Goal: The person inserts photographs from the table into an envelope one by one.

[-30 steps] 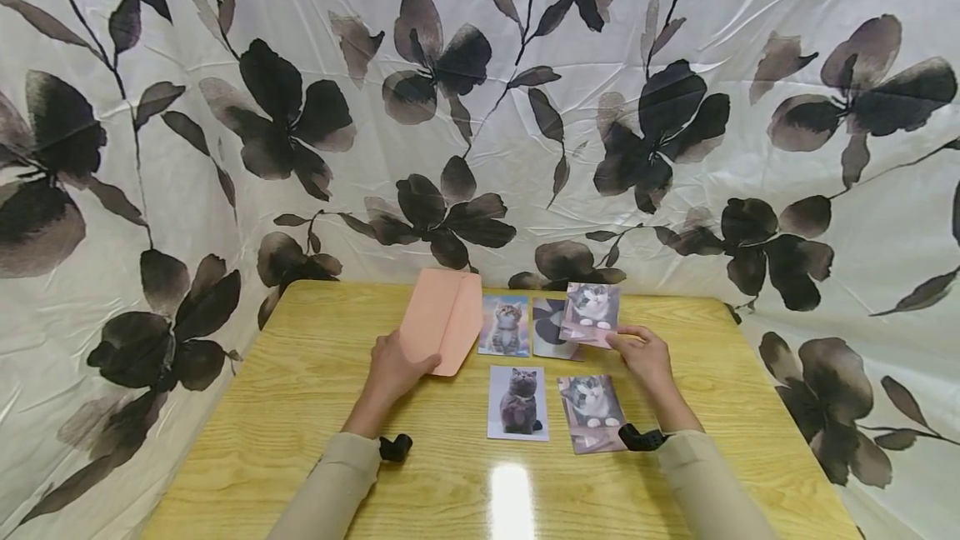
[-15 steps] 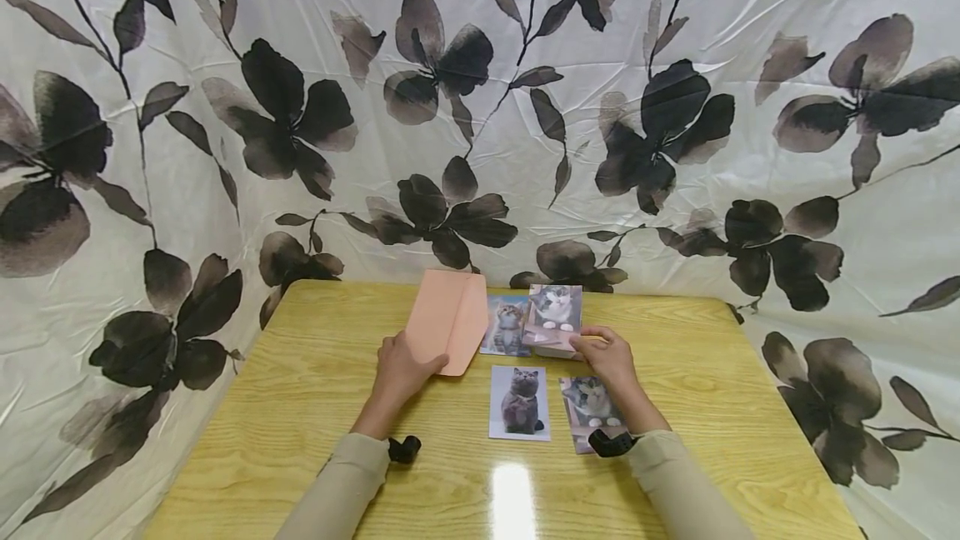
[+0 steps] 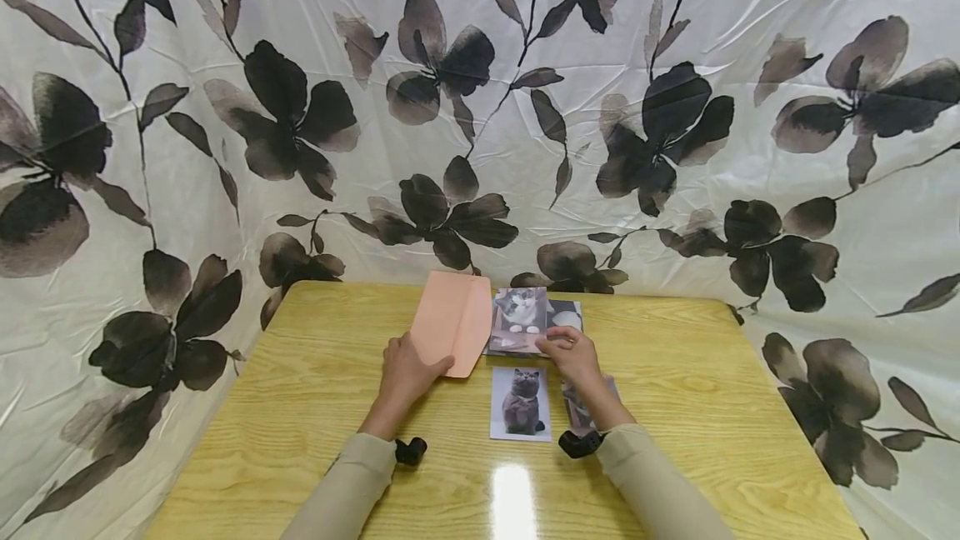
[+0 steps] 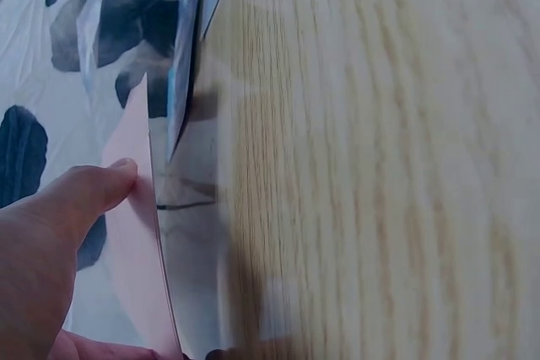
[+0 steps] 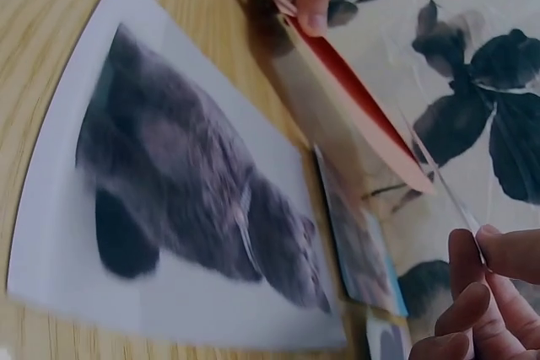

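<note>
My left hand (image 3: 407, 367) holds a pink envelope (image 3: 455, 319) by its lower left part, thumb on the near face. In the right wrist view the envelope's mouth gapes, showing a red inside. My right hand (image 3: 573, 357) pinches the lower right corner of a cat photo card (image 3: 519, 319) between thumb and fingers. That card is raised just right of the envelope, its edge close to the mouth; whether they touch I cannot tell. Behind it lies a kitten card (image 5: 367, 238), mostly hidden in the head view. In the left wrist view, my left thumb presses the envelope (image 4: 139, 233).
A grey cat card (image 3: 520, 404) lies on the wooden table (image 3: 300, 440). Another cat card (image 3: 579, 411) is partly covered by my right wrist, and a further card (image 3: 566, 315) shows behind the held one. Floral cloth (image 3: 555, 148) hangs behind the table.
My right hand has carried the cat photo card leftward, from over the upper right card to beside the envelope. My left hand and the envelope have shifted slightly right.
</note>
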Demonstrator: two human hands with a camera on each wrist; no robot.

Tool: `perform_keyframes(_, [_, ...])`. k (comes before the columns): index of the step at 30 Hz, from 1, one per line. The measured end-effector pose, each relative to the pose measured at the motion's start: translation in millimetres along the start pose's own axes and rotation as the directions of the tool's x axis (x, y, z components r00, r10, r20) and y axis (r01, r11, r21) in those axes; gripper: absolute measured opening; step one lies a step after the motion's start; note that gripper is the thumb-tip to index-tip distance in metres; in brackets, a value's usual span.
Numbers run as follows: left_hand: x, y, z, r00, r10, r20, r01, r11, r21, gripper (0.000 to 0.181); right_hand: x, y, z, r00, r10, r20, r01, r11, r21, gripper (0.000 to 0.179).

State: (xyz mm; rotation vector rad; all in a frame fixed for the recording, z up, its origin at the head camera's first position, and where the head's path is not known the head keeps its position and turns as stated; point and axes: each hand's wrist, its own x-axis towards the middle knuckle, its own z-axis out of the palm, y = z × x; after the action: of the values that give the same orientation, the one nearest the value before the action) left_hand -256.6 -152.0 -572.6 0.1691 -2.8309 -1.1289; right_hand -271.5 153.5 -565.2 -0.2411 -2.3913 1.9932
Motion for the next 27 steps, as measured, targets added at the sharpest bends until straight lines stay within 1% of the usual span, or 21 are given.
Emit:
perform_keyframes(6, [-1.5,1.6,-0.2,1.0,0.005,-0.008,-0.004,1.0,0.017,0.1,2.2,-1,17,0.999,-0.034,0.008,0.034,0.999,0.031,0.028])
perform_keyframes(10, [-2.2,2.1,-0.1,1.0,0.001,-0.007,-0.001,1.0,0.028,0.101,3.3,-3,26,0.999,-0.045,0.006,0.045,0.999,0.018,0.028])
perform_keyframes(16, [-2.2,0.7,2.2,1.0,-0.005,-0.008,0.005,0.999,0.041,0.103,3.4,-6,39,0.998,-0.051,0.032,0.051,0.999,0.0,0.026])
perform_keyframes(20, [-2.4,-0.6,3.9,1.0,-0.008,-0.005,0.008,0.999,0.053,0.105,4.0,-8,48,0.999,-0.039,0.014,0.039,0.999,-0.02,0.025])
perform_keyframes(27, [-5.6,0.6,5.2,1.0,0.01,-0.016,-0.009,0.997,0.076,0.103,5.7,-12,61,1.0,-0.02,-0.012,0.02,1.0,0.007,0.023])
